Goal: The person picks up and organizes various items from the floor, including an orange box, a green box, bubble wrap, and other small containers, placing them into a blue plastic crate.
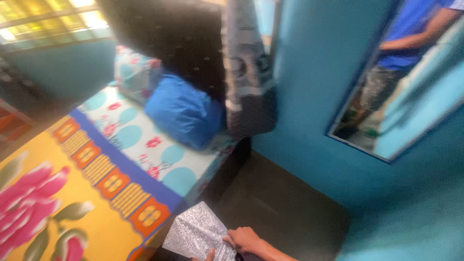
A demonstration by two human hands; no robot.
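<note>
I see free dark floor [285,208] between the bed [121,183] and the blue wall [309,96]; the bed edge blocks the left.

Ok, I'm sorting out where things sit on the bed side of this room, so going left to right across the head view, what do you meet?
Yellow blanket with pink flowers → floral pillow → blue pillow → patterned hanging cloth → teal wall → mirror, which reflects a person in a blue shirt.

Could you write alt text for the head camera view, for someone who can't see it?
A hand grips a silvery crinkled sheet beside a bed with a bright floral cover, a blue pillow and a wall mirror.
</note>
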